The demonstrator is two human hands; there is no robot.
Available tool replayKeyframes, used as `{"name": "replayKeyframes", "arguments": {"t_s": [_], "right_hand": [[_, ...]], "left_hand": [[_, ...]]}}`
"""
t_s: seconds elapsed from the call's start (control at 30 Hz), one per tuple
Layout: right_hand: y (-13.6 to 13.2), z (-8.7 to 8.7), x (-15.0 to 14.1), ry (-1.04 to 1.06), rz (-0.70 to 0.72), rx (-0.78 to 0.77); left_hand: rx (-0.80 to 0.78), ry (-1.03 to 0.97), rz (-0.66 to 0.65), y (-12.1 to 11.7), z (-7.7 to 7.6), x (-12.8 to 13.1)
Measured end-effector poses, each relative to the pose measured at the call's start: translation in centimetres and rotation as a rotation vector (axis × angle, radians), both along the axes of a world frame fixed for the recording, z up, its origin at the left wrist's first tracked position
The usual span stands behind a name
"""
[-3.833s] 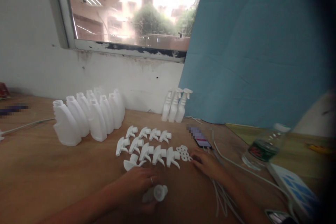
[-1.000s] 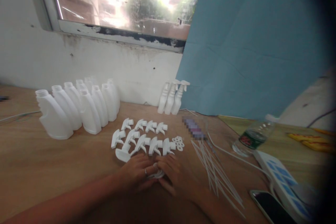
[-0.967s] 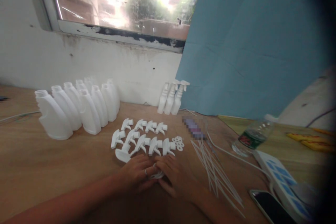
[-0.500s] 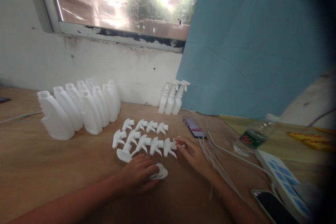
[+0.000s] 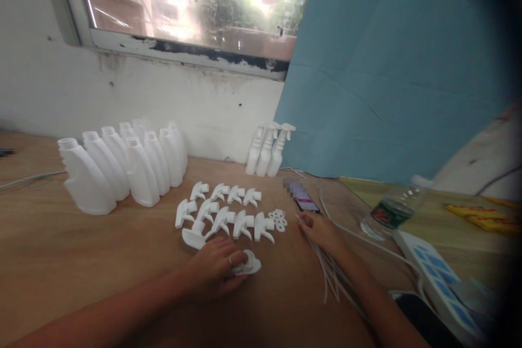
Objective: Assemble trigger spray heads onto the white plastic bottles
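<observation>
My left hand (image 5: 218,266) rests on the table, its fingers closed around a white trigger spray head (image 5: 249,265) whose round collar faces up. Further right, my right hand (image 5: 322,234) has thumb and forefinger pinched together at the upper end of the thin white tubes (image 5: 326,277); a small white tip pokes out past the fingertips. Just left of it lies a cluster of small white rings (image 5: 278,220). More white trigger spray heads (image 5: 243,224) lie in two rows beyond my left hand, and one (image 5: 194,235) is right by its knuckles.
Several open white bottles (image 5: 92,179) stand at the left. Three bottles with spray tops (image 5: 267,152) are against the wall. A phone (image 5: 304,198), a clear water bottle (image 5: 391,212), a power strip (image 5: 438,277) and a dark phone (image 5: 424,315) lie around the right side.
My right hand has moved right, from the small rings to the thin tubes, leaving the rings in view. My left hand keeps the spray head in nearly the same place.
</observation>
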State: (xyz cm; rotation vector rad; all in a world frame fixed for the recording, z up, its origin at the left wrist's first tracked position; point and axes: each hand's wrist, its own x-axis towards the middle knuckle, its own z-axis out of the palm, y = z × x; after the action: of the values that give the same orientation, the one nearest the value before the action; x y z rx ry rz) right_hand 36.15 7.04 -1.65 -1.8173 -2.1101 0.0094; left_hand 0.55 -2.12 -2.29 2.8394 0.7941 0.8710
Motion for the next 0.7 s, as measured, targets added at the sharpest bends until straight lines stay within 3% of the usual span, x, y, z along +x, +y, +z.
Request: {"name": "replayKeyframes", "arguments": {"t_s": [0.13, 0.23, 0.57, 0.7], "right_hand": [[0.1, 0.0, 0.0, 0.023, -0.003, 0.001], [0.2, 0.0, 0.1, 0.155, 0.005, 0.025], [-0.3, 2.7, -0.2, 0.995, -0.046, 0.186], [-0.1, 3.4, 0.7, 1.402, 0.038, 0.169]], "left_hand": [[0.000, 0.008, 0.001, -0.1, -0.1, 0.0], [-0.004, 0.020, -0.003, -0.1, -0.2, 0.0], [0.002, 0.007, -0.014, 0.1, -0.2, 0.0], [0.016, 0.015, -0.010, 0.2, -0.2, 0.0]]}}
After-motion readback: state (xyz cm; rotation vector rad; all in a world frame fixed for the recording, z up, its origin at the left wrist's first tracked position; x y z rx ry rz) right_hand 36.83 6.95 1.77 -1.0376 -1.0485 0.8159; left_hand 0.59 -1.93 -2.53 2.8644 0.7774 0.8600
